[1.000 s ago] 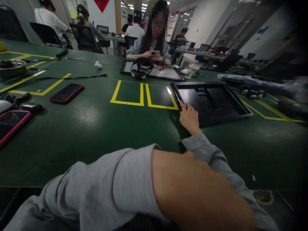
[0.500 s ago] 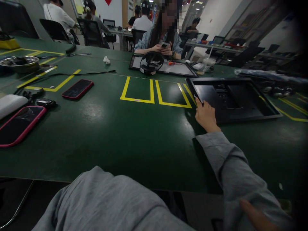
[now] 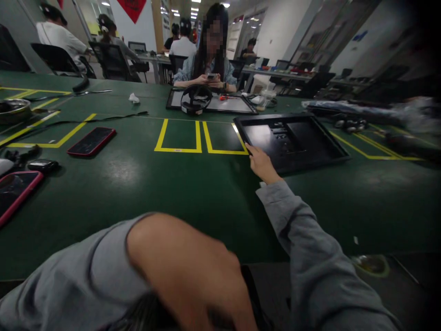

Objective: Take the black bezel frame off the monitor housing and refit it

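A shallow black monitor housing [image 3: 299, 161] lies on the green table to the right, its hollow inside facing up. My right hand [image 3: 262, 164] is at its left edge, the index finger stretched along the rim and the other fingers curled at it; the thumb is hidden. Close to the camera, at the lower middle, is my left hand [image 3: 193, 271], back upward and fingers pointing down. Its fingers are blurred and partly out of frame, so what they touch does not show.
Yellow tape outlines [image 3: 178, 150] mark the green table [image 3: 144, 197]. Two red-edged phones, one farther off [image 3: 92, 141], and a metal bowl [image 3: 15, 112] are at left. Across the table, a black ring-shaped thing [image 3: 196, 99] stands on a flat panel [image 3: 237, 103]; a person [image 3: 220, 69] holds a phone.
My left hand has come from over my right forearm to the lower middle. The housing has shifted slightly left over the tape with my right hand at its edge. The view has turned right.
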A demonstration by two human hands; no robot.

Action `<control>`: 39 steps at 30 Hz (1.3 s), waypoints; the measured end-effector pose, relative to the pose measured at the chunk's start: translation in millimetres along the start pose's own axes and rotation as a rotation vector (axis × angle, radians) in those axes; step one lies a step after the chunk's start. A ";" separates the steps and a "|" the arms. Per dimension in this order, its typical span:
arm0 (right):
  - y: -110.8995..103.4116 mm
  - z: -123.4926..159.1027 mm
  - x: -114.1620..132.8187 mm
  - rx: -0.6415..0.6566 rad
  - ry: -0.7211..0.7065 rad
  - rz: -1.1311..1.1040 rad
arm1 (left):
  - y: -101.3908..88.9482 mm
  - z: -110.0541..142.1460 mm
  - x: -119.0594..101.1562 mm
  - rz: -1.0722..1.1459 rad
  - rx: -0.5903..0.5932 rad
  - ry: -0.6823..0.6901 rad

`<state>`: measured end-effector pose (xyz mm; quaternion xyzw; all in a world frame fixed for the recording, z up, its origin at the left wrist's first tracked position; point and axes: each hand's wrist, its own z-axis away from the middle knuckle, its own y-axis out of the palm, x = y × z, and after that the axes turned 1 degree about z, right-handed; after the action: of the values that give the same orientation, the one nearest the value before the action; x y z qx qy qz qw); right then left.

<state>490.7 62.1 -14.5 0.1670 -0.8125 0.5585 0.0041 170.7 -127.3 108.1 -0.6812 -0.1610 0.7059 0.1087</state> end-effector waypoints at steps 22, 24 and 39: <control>37.7 2.5 240.8 0.346 -0.077 -1.123 | -84.0 37.5 156.4 0.568 -1.632 -0.187; 34.4 4.5 241.1 0.331 -0.085 -1.116 | -85.4 49.2 159.4 0.582 -1.678 -0.209; -13.0 37.7 -22.9 -0.184 0.270 -0.021 | -126.8 144.7 166.9 0.334 -1.898 -0.468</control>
<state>522.7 29.8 -21.3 0.0977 -0.8505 0.4989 0.1346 10.1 40.7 4.0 -0.3433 -0.5791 0.4072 -0.6173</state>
